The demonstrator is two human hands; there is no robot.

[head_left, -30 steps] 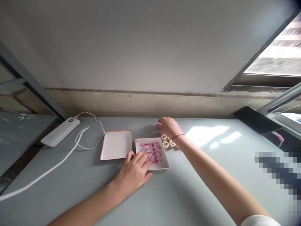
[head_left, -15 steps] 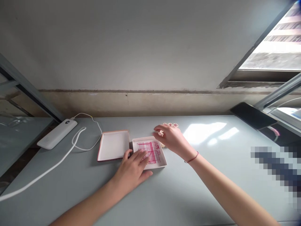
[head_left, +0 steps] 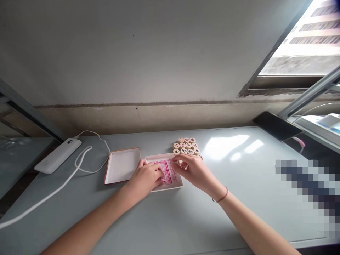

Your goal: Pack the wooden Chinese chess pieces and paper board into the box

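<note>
Right hand (head_left: pixel 195 171) has shifted near-left onto the open box (head_left: pixel 179 182), exposing the xiangqi pieces (head_left: pixel 188 145) just beyond (grip hidden, can't tell). Left hand (head_left: pixel 145 179) curls over the printed sheet (head_left: pixel 169 176) inside; hold unclear.

Round pieces (head_left: pixel 188 145) behind box (head_left: pixel 166 189), lid (head_left: pixel 123 165) left

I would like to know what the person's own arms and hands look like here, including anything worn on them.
The left hand and right hand wear no gloves. A thin, dark reddish cord bracelet circles the right wrist. No sleeve shows on either forearm.
</note>
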